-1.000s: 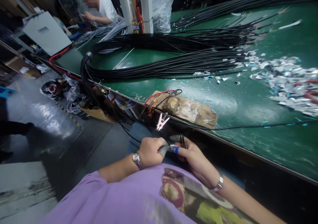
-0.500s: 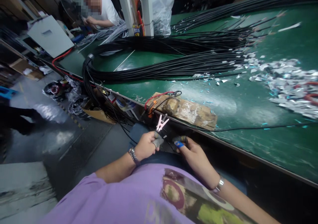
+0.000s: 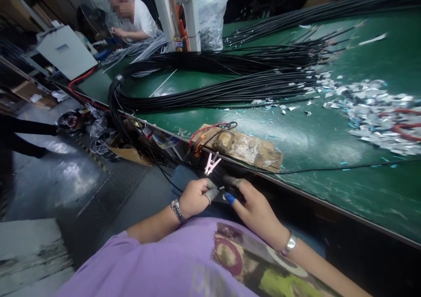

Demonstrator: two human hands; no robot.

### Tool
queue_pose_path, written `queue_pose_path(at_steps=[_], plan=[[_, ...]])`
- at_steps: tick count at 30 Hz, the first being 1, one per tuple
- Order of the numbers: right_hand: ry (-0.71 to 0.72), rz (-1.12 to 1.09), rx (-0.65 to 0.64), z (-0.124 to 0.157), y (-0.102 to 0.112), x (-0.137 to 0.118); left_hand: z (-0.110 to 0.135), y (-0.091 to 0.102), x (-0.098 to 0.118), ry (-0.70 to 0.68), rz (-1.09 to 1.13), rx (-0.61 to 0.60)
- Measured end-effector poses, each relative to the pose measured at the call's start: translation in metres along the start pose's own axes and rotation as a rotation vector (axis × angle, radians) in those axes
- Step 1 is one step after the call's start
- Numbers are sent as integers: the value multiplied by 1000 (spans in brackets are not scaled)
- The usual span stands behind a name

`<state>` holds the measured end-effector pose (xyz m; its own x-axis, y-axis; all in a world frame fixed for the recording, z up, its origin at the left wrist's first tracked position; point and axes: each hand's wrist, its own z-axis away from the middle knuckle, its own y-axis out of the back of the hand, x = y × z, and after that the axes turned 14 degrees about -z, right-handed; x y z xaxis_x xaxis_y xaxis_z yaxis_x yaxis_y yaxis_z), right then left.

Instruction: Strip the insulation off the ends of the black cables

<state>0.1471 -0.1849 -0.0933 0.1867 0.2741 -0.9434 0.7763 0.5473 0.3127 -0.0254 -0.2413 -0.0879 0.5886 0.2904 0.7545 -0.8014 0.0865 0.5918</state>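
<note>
My left hand [image 3: 197,197], with grey covers on its fingertips, is closed in a pinch on a thin black cable [image 3: 176,185] below the table edge. A small pale tip [image 3: 221,188] shows between my hands. Just to its right, my right hand [image 3: 255,205] is closed, thumb and forefinger near that tip. Blue tape wraps its thumb; the forefinger has a grey cover. What lies between these fingers is too small and dark to make out. Above my left hand stands a pink V-shaped clip [image 3: 212,163], close to a wooden block [image 3: 251,150] with an orange clamp [image 3: 199,144].
Bundles of black cable [image 3: 204,91] lie across the green table [image 3: 329,161]. Foil scraps [image 3: 378,108] are heaped on the right. A white box [image 3: 67,53] and a person in white [image 3: 143,18] are at the far left. Someone's dark-clad legs [image 3: 26,134] show at left.
My right hand has moved left, closer to my left hand. My left hand has stayed nearly in place. The legs at the left have shifted rightward.
</note>
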Motion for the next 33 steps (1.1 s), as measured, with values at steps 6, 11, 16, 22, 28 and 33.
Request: queue_pose_path(at_steps=[6, 11, 16, 22, 28, 33], plan=[[-194, -205, -87, -4, 1, -2, 5, 4, -2, -219, -405, -43], [-641, -668, -229, -6, -4, 7, 7, 9, -2, -380, -217, -209], [-696, -592, -76, -3, -15, 24, 3, 7, 0, -50, 273, -164], [-475, -395, -83, -6, -10, 27, -1, 4, 3, 147, 424, -89], [-388, -469, -109, -12, -4, 7, 0, 5, 2, 162, 473, -106], [-353, -549, -65, -17, -7, -3, 0, 4, 2, 150, 467, -119]])
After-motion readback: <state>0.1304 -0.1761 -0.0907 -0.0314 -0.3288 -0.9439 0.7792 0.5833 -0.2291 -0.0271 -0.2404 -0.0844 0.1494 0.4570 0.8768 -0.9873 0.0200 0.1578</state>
